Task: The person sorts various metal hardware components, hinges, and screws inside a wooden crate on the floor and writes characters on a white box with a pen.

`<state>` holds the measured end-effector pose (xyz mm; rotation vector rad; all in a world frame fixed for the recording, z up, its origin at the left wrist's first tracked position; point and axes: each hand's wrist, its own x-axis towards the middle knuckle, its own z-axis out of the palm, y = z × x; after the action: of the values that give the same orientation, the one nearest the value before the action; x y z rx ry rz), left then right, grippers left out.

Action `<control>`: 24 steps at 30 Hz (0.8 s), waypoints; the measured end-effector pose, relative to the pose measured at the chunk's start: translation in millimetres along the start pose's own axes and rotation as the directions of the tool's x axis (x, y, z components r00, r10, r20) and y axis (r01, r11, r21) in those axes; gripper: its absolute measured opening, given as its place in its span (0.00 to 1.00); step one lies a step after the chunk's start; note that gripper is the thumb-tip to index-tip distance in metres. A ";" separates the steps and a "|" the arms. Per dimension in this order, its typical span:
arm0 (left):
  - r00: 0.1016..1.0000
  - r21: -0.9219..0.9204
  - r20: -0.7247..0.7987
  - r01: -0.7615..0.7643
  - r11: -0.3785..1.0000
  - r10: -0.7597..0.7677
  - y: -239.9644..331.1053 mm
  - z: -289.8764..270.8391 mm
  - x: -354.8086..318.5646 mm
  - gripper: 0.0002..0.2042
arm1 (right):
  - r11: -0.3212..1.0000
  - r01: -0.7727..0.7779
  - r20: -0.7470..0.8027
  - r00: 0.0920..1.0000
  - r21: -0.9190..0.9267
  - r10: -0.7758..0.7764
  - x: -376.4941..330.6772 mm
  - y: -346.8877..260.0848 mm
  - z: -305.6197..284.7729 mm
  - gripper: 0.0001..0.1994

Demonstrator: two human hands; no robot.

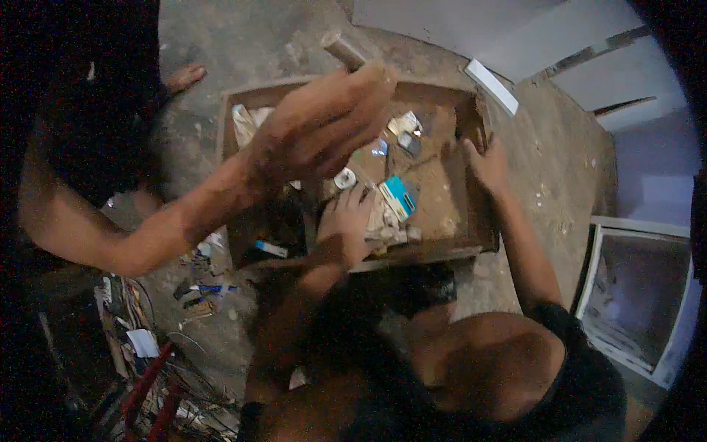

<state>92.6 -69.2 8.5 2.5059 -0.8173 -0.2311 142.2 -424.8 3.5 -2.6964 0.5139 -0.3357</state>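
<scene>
A shallow wooden drawer [442, 247] lies on the dusty floor, filled with small packets and bits. My left hand [346, 221] rests palm down inside it, fingers spread over pale packets, just below a white tape roll [345, 178] and beside a teal box [398, 197]. My right hand [486, 166] grips the drawer's right wall. Another person's arm reaches in from the left above the drawer; that hand [320, 125] holds a pale cylinder [342, 48].
The other person sits at the left, with a bare foot [184, 75] on the floor. A white strip [492, 85] lies beyond the drawer. A white-framed panel [633, 295] stands at the right. Tangled wires and red cables [151, 383] lie at lower left.
</scene>
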 end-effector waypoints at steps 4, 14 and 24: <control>0.989 0.075 0.143 0.014 0.997 -0.025 3.3 -5.8 5.6 0.42 | 0.999 0.007 0.010 1.000 0.048 -0.007 -9.0 -3.7 -6.6 0.28; 0.988 0.027 0.128 0.083 0.996 -0.085 -4.3 14.3 5.4 0.33 | 0.997 -0.077 0.028 0.997 -0.011 0.078 -12.0 -16.3 -14.6 0.29; 0.984 -0.033 0.055 0.171 0.985 -0.169 -5.0 13.1 -2.4 0.30 | 0.975 -0.216 0.117 0.968 -0.048 0.220 -11.2 -31.3 -29.1 0.33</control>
<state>89.3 -69.5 -5.2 2.5444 -0.6132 -0.3682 133.0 -402.5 40.5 -2.6391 0.7778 -0.1016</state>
